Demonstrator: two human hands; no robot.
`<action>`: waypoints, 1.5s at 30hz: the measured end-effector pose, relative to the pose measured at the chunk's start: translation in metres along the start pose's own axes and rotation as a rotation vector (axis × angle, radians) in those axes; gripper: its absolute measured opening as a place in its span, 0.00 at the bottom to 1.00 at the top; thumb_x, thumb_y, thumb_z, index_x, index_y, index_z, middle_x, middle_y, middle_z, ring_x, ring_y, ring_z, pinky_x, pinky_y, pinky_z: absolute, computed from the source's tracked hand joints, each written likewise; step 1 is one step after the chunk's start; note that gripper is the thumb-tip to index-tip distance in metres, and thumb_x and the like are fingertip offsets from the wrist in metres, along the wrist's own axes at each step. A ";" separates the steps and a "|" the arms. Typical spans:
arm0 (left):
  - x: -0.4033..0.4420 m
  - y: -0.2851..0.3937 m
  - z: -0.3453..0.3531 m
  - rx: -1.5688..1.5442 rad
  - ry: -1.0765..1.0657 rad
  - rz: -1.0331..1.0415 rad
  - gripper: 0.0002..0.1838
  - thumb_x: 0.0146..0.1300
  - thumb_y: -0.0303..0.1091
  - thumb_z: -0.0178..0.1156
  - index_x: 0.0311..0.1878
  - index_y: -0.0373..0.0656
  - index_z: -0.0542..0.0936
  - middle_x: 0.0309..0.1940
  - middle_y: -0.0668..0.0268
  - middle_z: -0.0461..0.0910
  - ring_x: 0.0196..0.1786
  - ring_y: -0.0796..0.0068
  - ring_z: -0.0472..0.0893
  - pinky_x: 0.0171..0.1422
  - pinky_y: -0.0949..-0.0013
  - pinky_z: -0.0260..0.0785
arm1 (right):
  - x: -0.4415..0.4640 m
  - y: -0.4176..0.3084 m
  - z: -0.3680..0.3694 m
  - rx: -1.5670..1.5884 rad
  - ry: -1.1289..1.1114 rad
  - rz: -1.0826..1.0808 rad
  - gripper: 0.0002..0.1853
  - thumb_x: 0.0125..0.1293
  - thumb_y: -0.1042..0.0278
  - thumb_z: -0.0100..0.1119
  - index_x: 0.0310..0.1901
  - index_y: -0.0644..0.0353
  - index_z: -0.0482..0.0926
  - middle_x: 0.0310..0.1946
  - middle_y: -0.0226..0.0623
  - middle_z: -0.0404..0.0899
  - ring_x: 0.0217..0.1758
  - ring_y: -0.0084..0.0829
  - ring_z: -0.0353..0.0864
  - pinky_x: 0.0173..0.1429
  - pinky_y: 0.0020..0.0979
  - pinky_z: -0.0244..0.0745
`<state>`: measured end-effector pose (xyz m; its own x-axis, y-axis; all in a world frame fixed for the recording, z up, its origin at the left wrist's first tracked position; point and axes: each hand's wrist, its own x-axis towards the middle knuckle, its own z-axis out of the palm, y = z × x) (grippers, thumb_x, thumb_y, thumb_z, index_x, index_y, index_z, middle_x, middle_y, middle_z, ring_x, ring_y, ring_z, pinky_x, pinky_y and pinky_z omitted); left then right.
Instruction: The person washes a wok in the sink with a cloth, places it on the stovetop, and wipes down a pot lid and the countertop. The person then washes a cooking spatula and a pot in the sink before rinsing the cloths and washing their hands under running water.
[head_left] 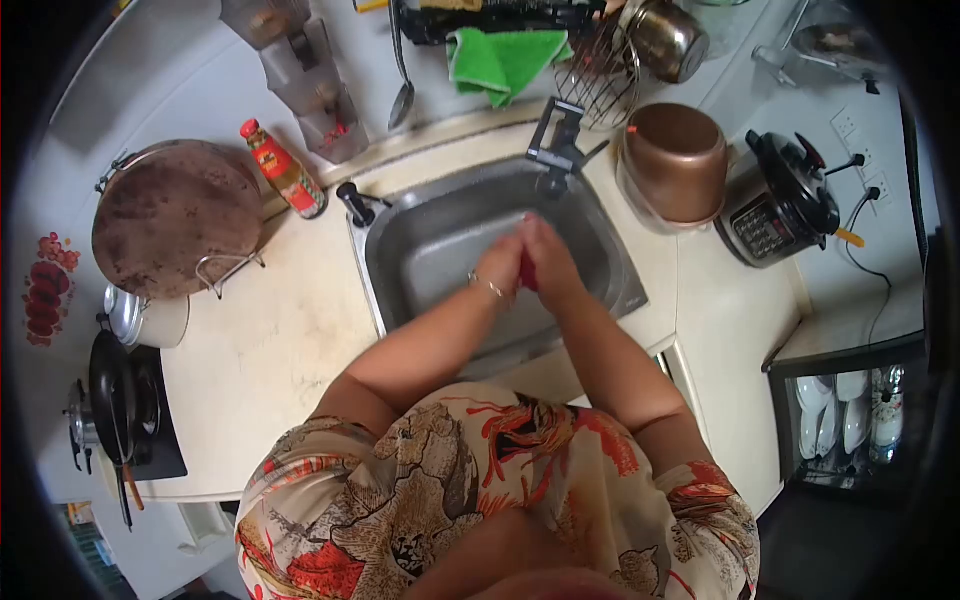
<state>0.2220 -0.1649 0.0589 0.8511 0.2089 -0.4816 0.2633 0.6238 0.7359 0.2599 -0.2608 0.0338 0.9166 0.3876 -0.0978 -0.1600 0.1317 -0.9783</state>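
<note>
Over the sink [430, 262], my left hand [499, 262] and my right hand [550, 264] are pressed together, fingers closed. A small dark pink-red thing [529, 268] shows between the two palms. Most of it is covered by the fingers, so its kind cannot be told. A bracelet circles my left wrist. Just beyond the hands stands the black faucet [560, 140] at the sink's back rim, apart from them. The steel basin walls surround both hands.
Left of the sink stand a red-capped sauce bottle [285, 172] and a large round brown board [178, 218] in a wire rack. A copper-coloured pot [676, 165] and a pressure cooker [780, 205] are at the right. A green cloth [508, 62] hangs behind. A wok [112, 395] sits far left.
</note>
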 end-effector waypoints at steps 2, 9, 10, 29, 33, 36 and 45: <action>0.033 -0.031 -0.020 0.069 -0.253 -0.011 0.23 0.63 0.61 0.45 0.39 0.50 0.74 0.29 0.68 0.75 0.28 0.74 0.75 0.33 0.66 0.69 | 0.001 -0.012 0.007 -0.059 -0.049 0.026 0.24 0.65 0.49 0.51 0.53 0.61 0.70 0.39 0.30 0.75 0.40 0.21 0.73 0.43 0.24 0.70; 0.009 0.010 -0.045 -0.082 -0.698 -0.420 0.27 0.61 0.61 0.47 0.49 0.48 0.73 0.45 0.59 0.77 0.43 0.63 0.79 0.46 0.54 0.74 | -0.006 -0.036 0.015 -0.291 -0.224 -0.056 0.19 0.68 0.57 0.49 0.49 0.64 0.76 0.34 0.32 0.78 0.37 0.20 0.74 0.43 0.23 0.71; 0.013 0.011 -0.051 -0.081 -0.693 -0.428 0.27 0.61 0.61 0.47 0.49 0.48 0.73 0.45 0.59 0.77 0.43 0.63 0.79 0.46 0.54 0.74 | -0.004 -0.035 0.016 -0.266 -0.275 -0.174 0.19 0.68 0.57 0.47 0.48 0.64 0.76 0.33 0.33 0.78 0.36 0.21 0.75 0.42 0.23 0.71; 0.028 0.010 -0.024 0.556 -0.474 -0.318 0.08 0.44 0.25 0.59 0.25 0.47 0.70 0.14 0.74 0.63 0.12 0.84 0.58 0.14 0.77 0.45 | 0.038 -0.015 0.019 -0.187 -0.050 -0.039 0.26 0.69 0.48 0.41 0.18 0.59 0.67 0.12 0.30 0.68 0.16 0.20 0.66 0.26 0.24 0.66; 0.029 0.016 -0.018 0.841 -0.401 -0.184 0.07 0.43 0.25 0.59 0.27 0.44 0.72 0.17 0.70 0.69 0.16 0.78 0.66 0.18 0.73 0.55 | 0.042 -0.015 0.020 -0.192 -0.011 -0.037 0.26 0.69 0.50 0.43 0.18 0.59 0.67 0.11 0.30 0.68 0.15 0.20 0.66 0.25 0.24 0.66; 0.046 -0.005 -0.027 0.911 -0.487 0.140 0.10 0.44 0.26 0.58 0.33 0.43 0.76 0.24 0.65 0.76 0.26 0.71 0.74 0.29 0.68 0.65 | 0.043 -0.014 0.018 -0.161 -0.017 -0.051 0.24 0.68 0.52 0.47 0.19 0.62 0.70 0.11 0.30 0.68 0.15 0.19 0.66 0.23 0.25 0.64; 0.076 -0.041 -0.055 1.220 -0.516 0.621 0.18 0.53 0.46 0.61 0.40 0.44 0.78 0.32 0.59 0.80 0.35 0.63 0.78 0.43 0.66 0.69 | 0.049 -0.031 0.011 -0.513 -0.230 -0.265 0.18 0.65 0.57 0.52 0.21 0.60 0.72 0.15 0.26 0.69 0.20 0.16 0.68 0.26 0.23 0.65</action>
<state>0.2508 -0.1332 -0.0335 0.9645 -0.2504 0.0844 -0.2095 -0.5301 0.8216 0.3056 -0.2364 0.0609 0.7897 0.5958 0.1465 0.3108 -0.1826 -0.9328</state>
